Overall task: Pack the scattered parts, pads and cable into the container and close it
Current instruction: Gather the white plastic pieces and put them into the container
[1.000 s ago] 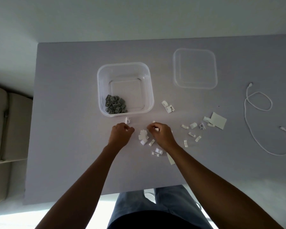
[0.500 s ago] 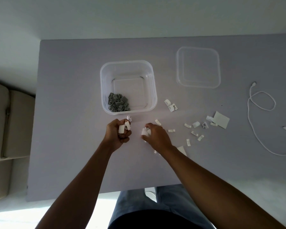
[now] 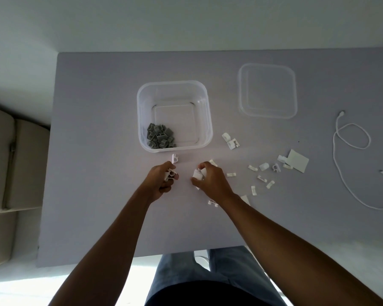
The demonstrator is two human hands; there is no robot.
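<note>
A clear square container (image 3: 142,120) stands open on the grey table, with a heap of grey clips (image 3: 160,136) in its near left corner. Just below it my left hand (image 3: 163,181) grips a few white clips, and one white clip (image 3: 174,159) lies on the table at its fingertips. My right hand (image 3: 210,181) holds white clips (image 3: 197,174) too. More white clips (image 3: 261,173) and white pads (image 3: 297,160) lie scattered to the right. The white cable (image 3: 349,138) lies looped at far right. The clear lid (image 3: 266,91) rests beyond.
The table (image 3: 93,151) ends close to my body at its near edge, with my legs below it. A beige cabinet or seat (image 3: 11,162) stands left of the table. A small pad (image 3: 244,198) peeks out beside my right wrist.
Both hands have gathered white clips from the pile in front of me and lifted slightly; the pile between them is mostly gone. The left hand has shifted a little towards the container.
</note>
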